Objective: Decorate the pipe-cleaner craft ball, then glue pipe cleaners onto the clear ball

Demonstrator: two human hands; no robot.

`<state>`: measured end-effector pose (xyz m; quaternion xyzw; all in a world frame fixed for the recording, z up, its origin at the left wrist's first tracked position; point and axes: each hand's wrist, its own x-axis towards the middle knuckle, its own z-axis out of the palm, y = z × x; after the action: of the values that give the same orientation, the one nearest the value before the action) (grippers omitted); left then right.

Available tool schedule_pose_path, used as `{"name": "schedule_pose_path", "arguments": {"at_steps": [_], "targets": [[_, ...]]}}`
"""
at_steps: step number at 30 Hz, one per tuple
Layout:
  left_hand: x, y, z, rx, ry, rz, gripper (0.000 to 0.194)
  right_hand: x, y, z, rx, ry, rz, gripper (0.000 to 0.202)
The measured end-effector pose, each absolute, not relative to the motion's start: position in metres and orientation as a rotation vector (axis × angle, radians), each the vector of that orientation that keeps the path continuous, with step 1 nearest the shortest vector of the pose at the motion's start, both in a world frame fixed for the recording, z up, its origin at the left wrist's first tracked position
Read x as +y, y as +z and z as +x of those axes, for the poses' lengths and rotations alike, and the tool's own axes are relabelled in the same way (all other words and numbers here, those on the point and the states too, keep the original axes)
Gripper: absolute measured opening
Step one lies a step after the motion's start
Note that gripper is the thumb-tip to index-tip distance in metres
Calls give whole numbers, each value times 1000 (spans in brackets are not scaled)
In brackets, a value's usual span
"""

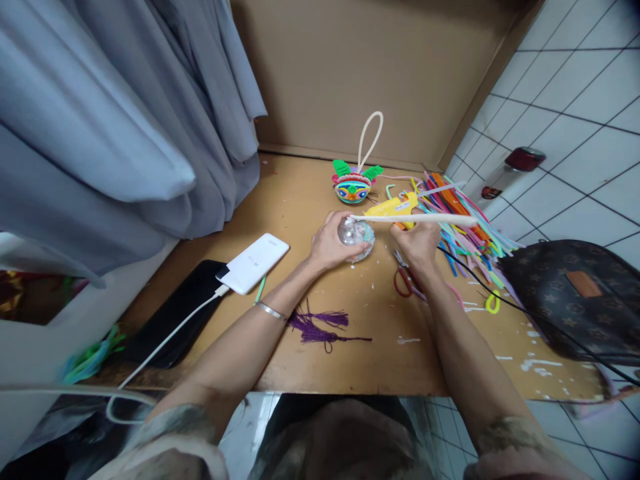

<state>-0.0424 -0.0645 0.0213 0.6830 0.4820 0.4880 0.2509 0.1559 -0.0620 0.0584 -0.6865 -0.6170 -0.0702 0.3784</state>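
Clear ball [350, 235] in the left hand [330, 241], glue gun [393, 205] at the right hand [419, 241]

The ball sits near the middle of the counter [380, 373], well back from its near edge. The left hand's grip is closed around its left side, thumb along the near side and fingers over the top. The right hand's grip looks clenched on the handle of the glue gun, though the handle is mostly covered.

The gun lies to the right of the ball and slightly nearer the counter's back edge. Its long axis runs mostly left to right, with the front end towards the ball and the glue stick [447, 189] poking out towards the right edge. A white strip [420, 218] stretches from the top of the ball past the right hand, roughly parallel to the near edge and in front of the gun; whether it is fixed to the ball cannot be told. The left hand is the nearer one to the ball.

Scissors [404, 270] lie just beside the right wrist. A colourful ornament [353, 189] stands towards the back edge, and purple tassels [320, 329] lie towards the near edge.
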Motion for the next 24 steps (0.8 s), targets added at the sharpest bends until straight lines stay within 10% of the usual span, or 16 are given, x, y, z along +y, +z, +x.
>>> {"name": "schedule_pose_path", "arguments": {"at_steps": [24], "targets": [[-65,22,-42,1319,1306,1893,67,-68,66,158,-1642,-169,-1748,20]]}}
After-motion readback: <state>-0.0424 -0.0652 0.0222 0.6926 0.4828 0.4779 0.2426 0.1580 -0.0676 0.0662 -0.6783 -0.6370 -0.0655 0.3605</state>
